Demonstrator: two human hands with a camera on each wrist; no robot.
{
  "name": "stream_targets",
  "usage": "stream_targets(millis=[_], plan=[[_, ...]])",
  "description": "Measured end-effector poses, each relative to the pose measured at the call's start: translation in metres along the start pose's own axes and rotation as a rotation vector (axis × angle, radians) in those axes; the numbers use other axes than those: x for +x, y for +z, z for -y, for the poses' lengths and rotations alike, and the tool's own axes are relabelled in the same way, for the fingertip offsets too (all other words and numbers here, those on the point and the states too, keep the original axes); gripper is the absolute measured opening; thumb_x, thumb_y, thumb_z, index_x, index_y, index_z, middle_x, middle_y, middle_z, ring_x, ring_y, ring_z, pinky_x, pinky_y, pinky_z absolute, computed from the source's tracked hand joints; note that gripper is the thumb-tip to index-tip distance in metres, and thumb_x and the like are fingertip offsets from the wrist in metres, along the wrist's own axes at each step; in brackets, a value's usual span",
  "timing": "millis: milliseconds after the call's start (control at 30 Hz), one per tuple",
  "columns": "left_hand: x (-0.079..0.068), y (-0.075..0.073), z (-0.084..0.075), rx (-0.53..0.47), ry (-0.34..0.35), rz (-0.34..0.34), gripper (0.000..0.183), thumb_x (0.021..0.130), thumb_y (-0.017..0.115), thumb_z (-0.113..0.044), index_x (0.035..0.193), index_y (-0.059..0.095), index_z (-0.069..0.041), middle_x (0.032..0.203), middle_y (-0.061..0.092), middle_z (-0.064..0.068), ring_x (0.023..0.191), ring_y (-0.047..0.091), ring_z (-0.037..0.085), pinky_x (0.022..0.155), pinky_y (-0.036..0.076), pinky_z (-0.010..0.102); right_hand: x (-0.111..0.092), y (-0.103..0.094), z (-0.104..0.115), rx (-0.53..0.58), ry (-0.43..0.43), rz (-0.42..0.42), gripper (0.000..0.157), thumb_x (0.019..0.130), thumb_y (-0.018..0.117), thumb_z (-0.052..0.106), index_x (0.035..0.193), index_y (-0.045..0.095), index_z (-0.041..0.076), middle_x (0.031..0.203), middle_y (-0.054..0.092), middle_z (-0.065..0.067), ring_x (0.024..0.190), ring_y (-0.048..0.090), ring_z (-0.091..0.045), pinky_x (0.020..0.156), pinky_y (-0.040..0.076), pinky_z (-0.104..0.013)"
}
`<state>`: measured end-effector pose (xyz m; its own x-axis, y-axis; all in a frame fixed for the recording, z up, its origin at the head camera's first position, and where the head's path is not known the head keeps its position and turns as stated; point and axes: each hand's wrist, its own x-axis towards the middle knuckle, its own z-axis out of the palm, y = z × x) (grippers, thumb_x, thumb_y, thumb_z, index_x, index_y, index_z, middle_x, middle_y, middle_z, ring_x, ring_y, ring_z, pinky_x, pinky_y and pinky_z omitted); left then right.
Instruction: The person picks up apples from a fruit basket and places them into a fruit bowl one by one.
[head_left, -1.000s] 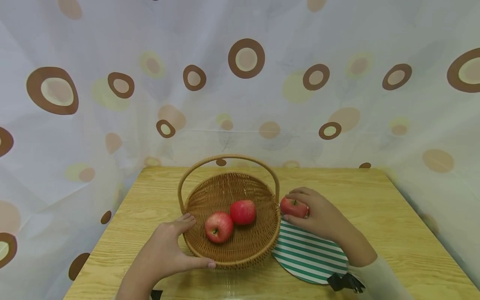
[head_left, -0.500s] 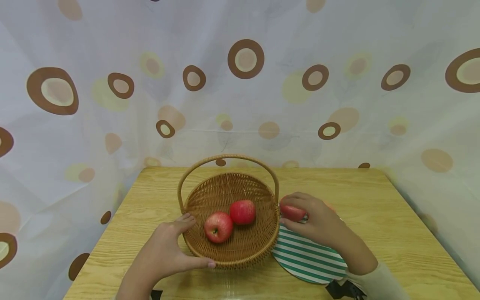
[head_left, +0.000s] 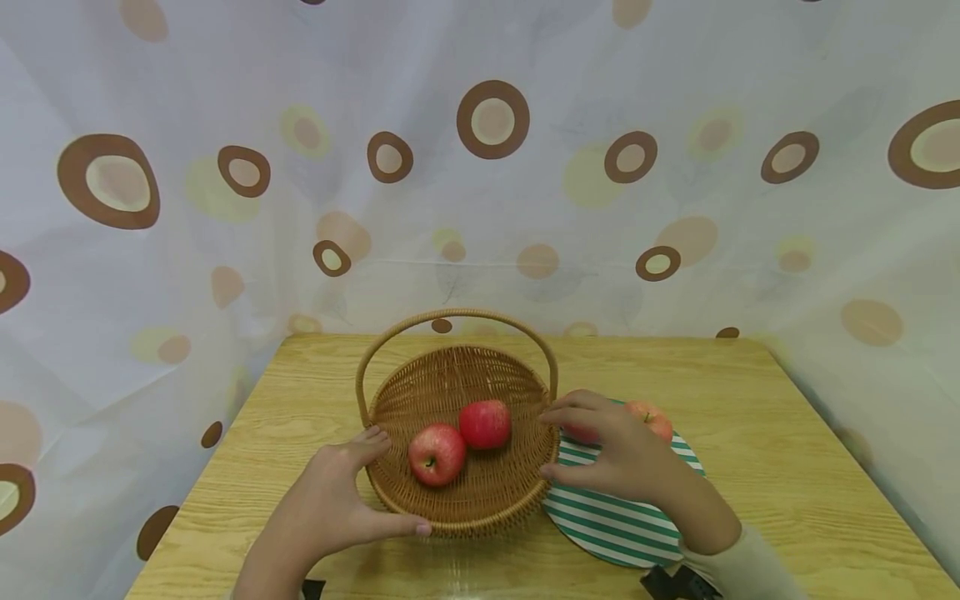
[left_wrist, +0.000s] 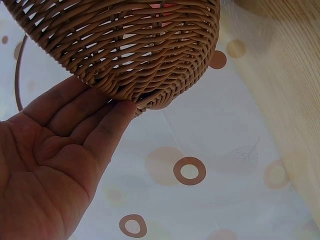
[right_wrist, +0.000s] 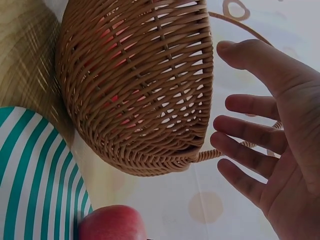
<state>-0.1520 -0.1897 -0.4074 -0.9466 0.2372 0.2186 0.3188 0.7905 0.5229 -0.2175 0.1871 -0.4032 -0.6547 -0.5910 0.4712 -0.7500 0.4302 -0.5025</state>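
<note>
White backdrop (head_left: 420,50) all round, ringed in brown and cream; below it, pale wood table (head_left: 735,375). On that, round wicker basket (head_left: 517,510) near the middle, handle (head_left: 461,313) arched upright over the bowl. Just to its right, flat striped plate (head_left: 622,533) in green and white.

Around the basket's left side, left hand (head_left: 330,500) — thumb along the near rim, fingers at the left rim, span wide, touching wicker. By the right rim, right hand (head_left: 626,454), fingers parted, grip loose, nothing inside. Very close to the weave; whether touching it, cannot tell.

Smallest, the apples: near red apple (head_left: 437,454) and far red apple (head_left: 486,424) side by side inside the basket; outer red apple (right_wrist: 114,225) at the plate's edge, partly hidden behind the right hand from above; paler apple (head_left: 651,419) farther right.

Just changed: right hand off the outer red apple, now at the rim. Means, as a judgement, both hands given to the basket — with that fruit left outside it.
</note>
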Motion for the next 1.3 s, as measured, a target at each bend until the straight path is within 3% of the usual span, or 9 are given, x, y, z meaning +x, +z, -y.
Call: stream_targets(millis=[200,367,533,767,1033,1300], plan=[[0.000,0.000,0.000,-0.001,-0.005,0.005,0.114,0.057,0.084,-0.087,0.133,0.073,-0.004,0.141,0.068,0.022,0.139,0.061,0.037,0.108,0.056,0.055,0.005,0.007,0.006,-0.049,0.016,0.035,0.048,0.085,0.092,0.032,0.129,0.074,0.023,0.135,0.069,0.007,0.127,0.061,-0.015,0.097,0.061,-0.036],[0.000,0.000,0.001,0.006,0.001,0.000,0.113,0.057,0.084,-0.088,0.133,0.073,-0.004,0.141,0.068,0.022,0.139,0.062,0.037,0.108,0.056,0.055,0.014,0.012,0.007,-0.105,-0.049,0.051,0.046,0.084,0.092,0.032,0.126,0.076,0.022,0.129,0.071,0.009,0.124,0.065,-0.014,0.100,0.058,-0.040],[0.001,0.000,0.001,0.009,0.007,-0.005,0.114,0.057,0.084,-0.088,0.133,0.073,-0.003,0.140,0.068,0.023,0.138,0.062,0.038,0.108,0.056,0.055,0.023,0.019,0.007,-0.110,-0.069,0.074,0.044,0.083,0.093,0.029,0.123,0.077,0.020,0.125,0.072,0.008,0.121,0.067,-0.012,0.097,0.060,-0.035],[-0.001,0.000,0.001,0.011,0.019,-0.009,0.116,0.057,0.083,-0.089,0.134,0.072,-0.003,0.141,0.068,0.021,0.139,0.062,0.036,0.109,0.056,0.055,0.029,0.027,0.009,-0.094,-0.028,0.144,0.042,0.087,0.091,0.025,0.125,0.076,0.017,0.126,0.069,0.006,0.121,0.065,-0.015,0.095,0.062,-0.033],[0.000,0.001,0.001,-0.002,0.024,-0.014,0.117,0.057,0.083,-0.088,0.135,0.071,-0.002,0.142,0.068,0.022,0.138,0.062,0.037,0.108,0.056,0.055,0.039,0.032,0.014,-0.161,-0.032,0.166,0.042,0.086,0.090,0.023,0.124,0.076,0.011,0.129,0.070,-0.004,0.123,0.066,-0.021,0.098,0.062,-0.038],[-0.001,0.001,0.001,-0.010,0.013,-0.010,0.119,0.058,0.083,-0.087,0.137,0.070,0.000,0.142,0.067,0.022,0.138,0.062,0.037,0.109,0.055,0.055,0.049,0.038,0.016,-0.206,0.021,0.236,0.044,0.085,0.091,0.023,0.124,0.076,0.011,0.128,0.069,-0.001,0.121,0.066,-0.020,0.098,0.061,-0.037]])
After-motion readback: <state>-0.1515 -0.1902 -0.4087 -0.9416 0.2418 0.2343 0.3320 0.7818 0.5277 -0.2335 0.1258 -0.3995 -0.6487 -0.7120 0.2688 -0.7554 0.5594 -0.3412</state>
